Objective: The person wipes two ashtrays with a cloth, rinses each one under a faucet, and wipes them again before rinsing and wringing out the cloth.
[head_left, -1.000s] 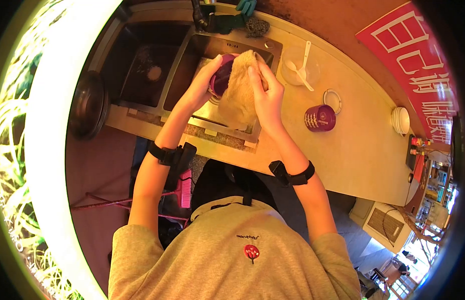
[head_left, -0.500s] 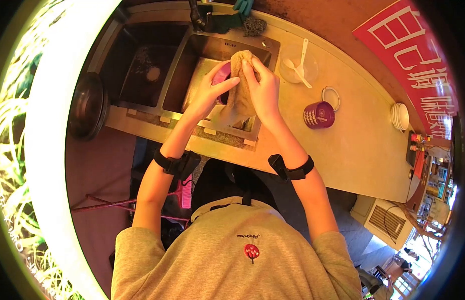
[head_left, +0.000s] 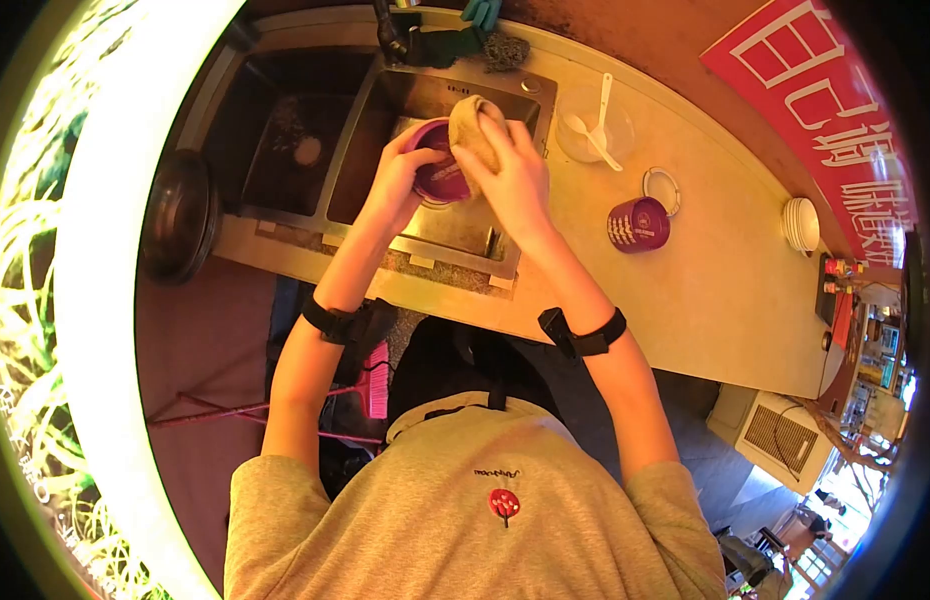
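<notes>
Over the right sink basin, my left hand (head_left: pixel 393 182) grips a purple canister (head_left: pixel 443 184) by its side, thumb across the near edge. My right hand (head_left: pixel 515 178) is closed on a tan cloth (head_left: pixel 472 128), which touches the canister's upper right. The cloth and fingers hide part of the canister. To the right on the counter stands a similar purple canister (head_left: pixel 640 225) with white print, and beside it lies a pale ring with a clear middle (head_left: pixel 662 190).
A double steel sink (head_left: pixel 347 150) is set into the counter (head_left: pixel 725 310). A clear bowl (head_left: pixel 585 148) with white spoons (head_left: pixel 606 100) sits right of it. Stacked white dishes (head_left: pixel 800 226) stand far right. A scouring pad (head_left: pixel 505 52) lies behind the sink; a dark round pan (head_left: pixel 177 215) is far left.
The cloth has gone from hanging long between both hands to bunched in my right hand. The canister has turned, showing more of its purple surface, and my left hand has moved slightly left.
</notes>
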Motion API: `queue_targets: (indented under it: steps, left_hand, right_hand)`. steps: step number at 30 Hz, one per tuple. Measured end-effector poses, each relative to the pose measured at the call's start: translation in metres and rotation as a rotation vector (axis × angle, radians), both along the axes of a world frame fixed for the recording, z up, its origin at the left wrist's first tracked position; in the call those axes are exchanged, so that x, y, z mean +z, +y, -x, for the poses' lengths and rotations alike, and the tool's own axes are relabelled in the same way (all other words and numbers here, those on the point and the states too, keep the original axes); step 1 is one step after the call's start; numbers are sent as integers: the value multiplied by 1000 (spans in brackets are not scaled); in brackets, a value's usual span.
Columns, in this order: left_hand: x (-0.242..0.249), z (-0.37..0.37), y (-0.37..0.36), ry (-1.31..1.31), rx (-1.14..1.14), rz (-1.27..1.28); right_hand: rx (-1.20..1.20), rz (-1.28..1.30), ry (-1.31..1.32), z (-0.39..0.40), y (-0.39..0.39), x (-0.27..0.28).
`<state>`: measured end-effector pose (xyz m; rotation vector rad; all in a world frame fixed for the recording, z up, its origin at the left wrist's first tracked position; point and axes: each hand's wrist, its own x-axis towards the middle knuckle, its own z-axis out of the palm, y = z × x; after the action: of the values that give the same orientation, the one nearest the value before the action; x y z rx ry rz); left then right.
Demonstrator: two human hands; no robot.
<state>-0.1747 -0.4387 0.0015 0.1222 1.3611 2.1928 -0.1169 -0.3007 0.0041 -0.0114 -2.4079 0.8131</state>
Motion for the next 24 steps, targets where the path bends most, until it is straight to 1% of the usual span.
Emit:
queue_targets:
  steps: [3, 4, 7, 8, 10, 11, 12, 15, 19, 21, 24]
  left_hand:
    - [9, -6, 8, 33, 0, -36]
    - [10, -6, 7, 54, 0, 21]
    - [4, 1, 5, 549, -65, 533]
    - [4, 5, 4, 672, -67, 697]
    - [4, 7, 8, 783, 30, 775]
    - [5, 7, 10, 838, 79, 815]
    - [5, 5, 13, 841, 157, 796]
    - [-1, 6, 14, 817, 239, 814]
    - [-9, 2, 21, 702, 388, 816]
    - [-8, 0, 27, 653, 468, 794]
    - [-29, -4, 26, 707, 497, 807]
  right_hand:
    - [-101, 59, -23, 9, -3, -13]
    - [-75, 78, 28, 13, 0, -19]
    - [-11, 96, -19, 12, 8, -26]
    - [0, 60, -1, 11, 9, -26]
    - [29, -9, 35, 10, 9, -21]
    - [12, 16, -2, 12, 8, -17]
    - [-8, 41, -40, 14, 6, -14]
    - [-63, 181, -130, 15, 0, -15]
    - [-179, 387, -257, 14, -5, -15]
    - [-205, 465, -243, 16, -6, -22]
    - [-202, 540, -220, 18, -7, -35]
